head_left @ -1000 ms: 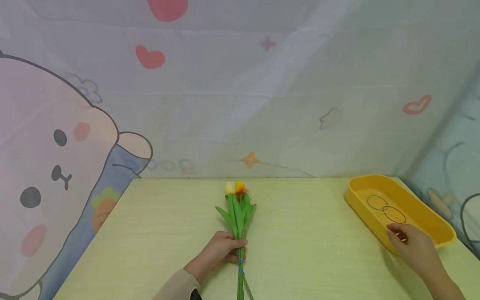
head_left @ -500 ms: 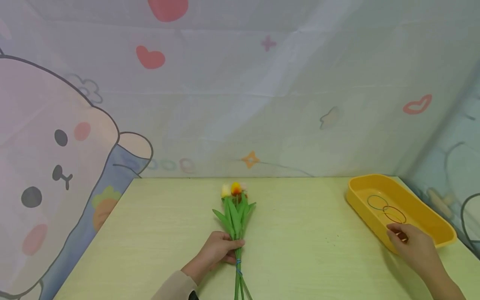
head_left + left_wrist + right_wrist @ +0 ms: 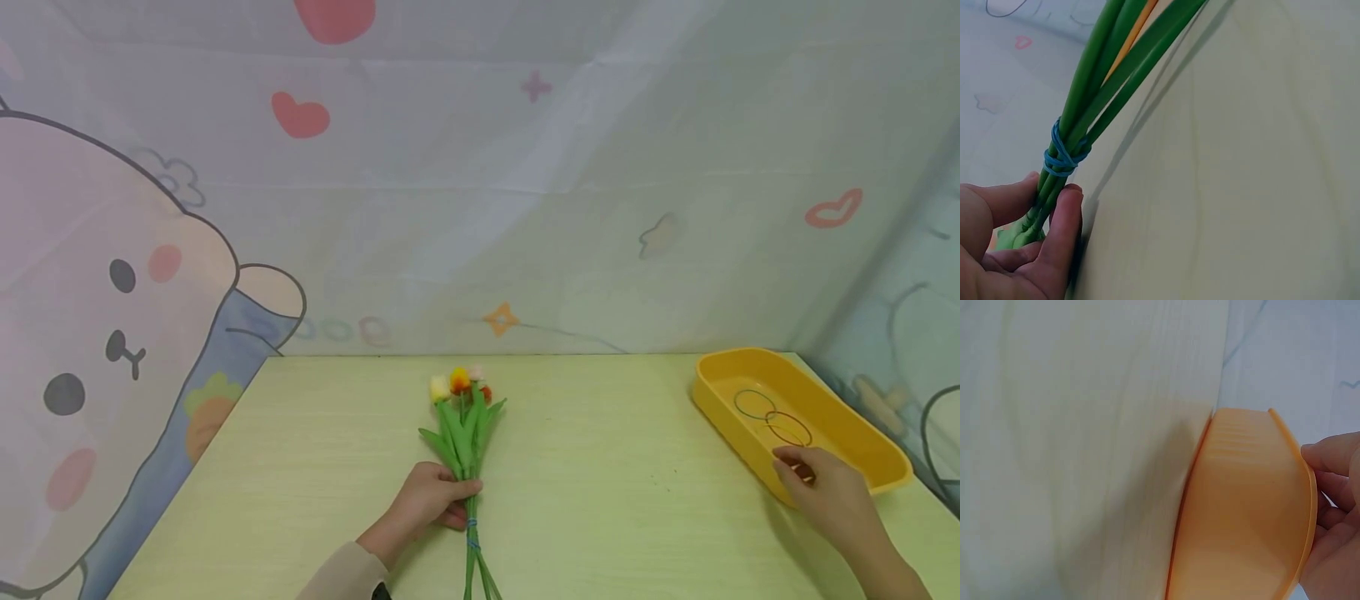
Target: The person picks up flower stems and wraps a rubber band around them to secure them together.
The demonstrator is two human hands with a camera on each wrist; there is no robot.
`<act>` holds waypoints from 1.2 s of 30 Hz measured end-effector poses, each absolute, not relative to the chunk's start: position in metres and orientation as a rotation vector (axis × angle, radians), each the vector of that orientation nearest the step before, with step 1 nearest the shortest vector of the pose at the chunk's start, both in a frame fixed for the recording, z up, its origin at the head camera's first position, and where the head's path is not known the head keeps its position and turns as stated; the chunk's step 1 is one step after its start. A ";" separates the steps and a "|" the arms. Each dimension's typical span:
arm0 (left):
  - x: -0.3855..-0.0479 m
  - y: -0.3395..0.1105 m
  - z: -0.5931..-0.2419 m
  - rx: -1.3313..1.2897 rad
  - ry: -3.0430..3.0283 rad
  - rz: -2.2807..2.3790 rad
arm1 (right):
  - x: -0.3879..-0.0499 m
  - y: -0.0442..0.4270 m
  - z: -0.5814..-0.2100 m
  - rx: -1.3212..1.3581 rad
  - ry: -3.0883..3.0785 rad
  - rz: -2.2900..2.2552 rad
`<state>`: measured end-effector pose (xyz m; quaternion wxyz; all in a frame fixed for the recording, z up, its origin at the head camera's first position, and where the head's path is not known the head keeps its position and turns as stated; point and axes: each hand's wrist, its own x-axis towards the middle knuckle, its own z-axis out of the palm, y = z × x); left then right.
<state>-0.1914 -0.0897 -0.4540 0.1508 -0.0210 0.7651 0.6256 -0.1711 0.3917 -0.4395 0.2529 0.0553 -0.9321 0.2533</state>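
Note:
My left hand (image 3: 431, 500) grips the green stems of a small bunch of tulips (image 3: 465, 433) in the middle of the table. The yellow, orange-red and pale pink blooms point away from me. Just below the fingers, a blue rubber band (image 3: 1063, 153) is wound around the stems. On the right, my right hand (image 3: 825, 492) hangs over the near-left rim of a yellow tray (image 3: 720, 425), fingers loosely curled, with nothing seen between them. In the right wrist view its fingertips lie close against that rim; whether they touch it I cannot tell.
Several thin rubber bands lie in the tray, among them a blue-green band (image 3: 754, 392) and a red band (image 3: 808, 435). A pale wood-patterned table (image 3: 600, 483) carries everything. Behind it hangs a printed cloth (image 3: 450, 208), and a black cable (image 3: 926, 442) curves at the far right.
My left hand has shifted slightly left with the tulips, whose blooms have swung left and spread a little. The right hand and the tray stay where they were.

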 end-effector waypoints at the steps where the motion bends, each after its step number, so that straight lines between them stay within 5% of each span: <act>1: -0.191 -0.090 -0.454 -0.068 2.204 1.792 | -0.171 0.392 -0.440 0.151 -2.537 0.693; 36: -0.180 -0.105 -0.445 -0.057 2.357 1.676 | -0.169 0.392 -0.438 0.136 -2.583 0.691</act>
